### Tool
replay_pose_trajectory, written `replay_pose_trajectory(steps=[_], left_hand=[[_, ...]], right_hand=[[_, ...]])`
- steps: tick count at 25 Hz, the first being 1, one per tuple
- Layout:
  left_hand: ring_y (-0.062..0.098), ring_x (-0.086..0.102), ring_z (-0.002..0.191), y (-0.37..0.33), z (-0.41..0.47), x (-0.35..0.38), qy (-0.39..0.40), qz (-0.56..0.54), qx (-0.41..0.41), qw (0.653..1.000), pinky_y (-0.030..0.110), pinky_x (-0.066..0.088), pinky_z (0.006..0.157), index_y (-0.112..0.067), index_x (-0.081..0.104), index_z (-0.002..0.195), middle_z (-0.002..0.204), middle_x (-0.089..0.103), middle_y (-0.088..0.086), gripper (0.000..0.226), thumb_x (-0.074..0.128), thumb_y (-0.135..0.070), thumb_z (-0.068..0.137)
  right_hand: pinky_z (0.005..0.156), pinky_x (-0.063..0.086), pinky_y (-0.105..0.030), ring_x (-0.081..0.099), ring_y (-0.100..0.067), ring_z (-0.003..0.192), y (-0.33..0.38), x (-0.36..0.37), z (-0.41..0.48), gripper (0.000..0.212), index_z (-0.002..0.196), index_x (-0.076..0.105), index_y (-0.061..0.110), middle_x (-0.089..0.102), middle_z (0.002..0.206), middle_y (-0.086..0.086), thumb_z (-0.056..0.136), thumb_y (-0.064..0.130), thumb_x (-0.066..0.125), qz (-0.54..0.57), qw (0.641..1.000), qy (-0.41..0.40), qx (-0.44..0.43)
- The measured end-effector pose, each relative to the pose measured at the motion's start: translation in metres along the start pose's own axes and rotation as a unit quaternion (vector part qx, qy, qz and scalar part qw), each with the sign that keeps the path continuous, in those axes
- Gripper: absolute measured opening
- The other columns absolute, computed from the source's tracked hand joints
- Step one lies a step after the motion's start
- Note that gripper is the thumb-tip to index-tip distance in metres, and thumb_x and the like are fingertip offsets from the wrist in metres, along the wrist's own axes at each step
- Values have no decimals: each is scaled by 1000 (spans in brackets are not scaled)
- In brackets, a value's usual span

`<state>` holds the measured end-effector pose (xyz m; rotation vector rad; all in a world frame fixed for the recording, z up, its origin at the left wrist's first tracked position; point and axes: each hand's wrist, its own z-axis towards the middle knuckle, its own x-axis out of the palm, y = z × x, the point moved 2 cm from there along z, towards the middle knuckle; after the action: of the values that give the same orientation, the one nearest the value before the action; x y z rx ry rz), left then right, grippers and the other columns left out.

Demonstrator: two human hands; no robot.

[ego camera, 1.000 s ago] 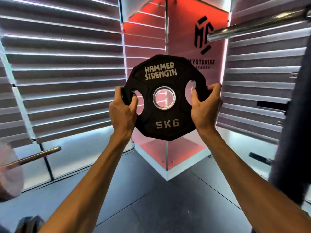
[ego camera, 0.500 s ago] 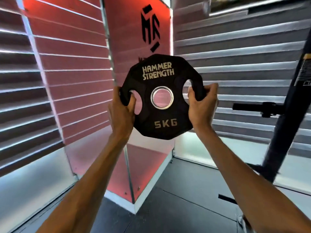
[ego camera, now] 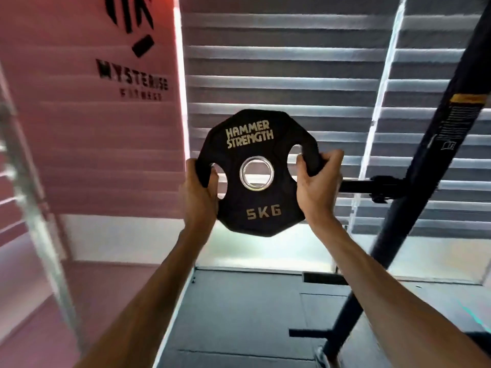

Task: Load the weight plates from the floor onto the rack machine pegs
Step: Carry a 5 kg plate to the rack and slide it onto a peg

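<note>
Dark floor [ego camera: 239, 314], slatted wall [ego camera: 279, 75]; left panel [ego camera: 106, 155] reads "MYSTERISE FITNESS". Left hand [ego camera: 198, 193] and right hand [ego camera: 317, 185] grip plate [ego camera: 255, 205] marked "HAMMER STRENGTH", "5KG".

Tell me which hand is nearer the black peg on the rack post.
Right. The right hand grips the plate right beside the peg; the left hand grips the opposite edge, farther from it.

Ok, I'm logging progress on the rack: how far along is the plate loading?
Done: the black many-sided 5 kg weight plate is off the floor. In hand: the left hand and right hand grip its side cut-outs. Left: sliding it onto the black horizontal peg on the dark rack post.
</note>
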<state>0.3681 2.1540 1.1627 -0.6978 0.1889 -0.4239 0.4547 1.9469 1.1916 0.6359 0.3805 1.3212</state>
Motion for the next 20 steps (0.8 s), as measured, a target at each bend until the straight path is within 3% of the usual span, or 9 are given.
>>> replay_pose_trajectory(steps=[8, 13, 17, 20], left_hand=[[30, 64, 78, 100, 80, 159, 94, -67, 23, 993, 30, 44, 65, -8, 53, 112, 86, 65, 3, 25, 55, -29, 99], [35, 65, 73, 132, 92, 256, 189, -164, 17, 968, 33, 46, 59, -8, 53, 108, 78, 65, 5, 21, 57, -26, 97], [28, 64, 72, 136, 65, 312, 269, -223, -3, 937, 26, 38, 60, -10, 53, 107, 76, 61, -3, 19, 57, -25, 97], [24, 64, 69, 137, 44, 349, 321, -243, -2, 915, 27, 41, 57, -15, 50, 107, 77, 65, 0, 17, 54, -29, 98]], right_hand=[[56, 37, -2, 56, 15, 63, -84, 53, 50, 34, 97, 37, 12, 53, 69, 14, 91, 19, 70, -168, 978, -123, 16], [59, 33, -12, 43, -5, 58, -121, 58, 65, 30, 97, 45, 7, 45, 72, 18, 88, 19, 71, -303, 924, -234, 23], [61, 36, -4, 53, 5, 65, -150, 35, 65, 29, 97, 44, 9, 49, 75, 14, 90, 17, 70, -363, 895, -257, 33], [64, 42, -16, 57, -4, 68, -170, 14, 65, 31, 96, 41, 17, 59, 81, 1, 90, 28, 69, -392, 873, -285, 52]])
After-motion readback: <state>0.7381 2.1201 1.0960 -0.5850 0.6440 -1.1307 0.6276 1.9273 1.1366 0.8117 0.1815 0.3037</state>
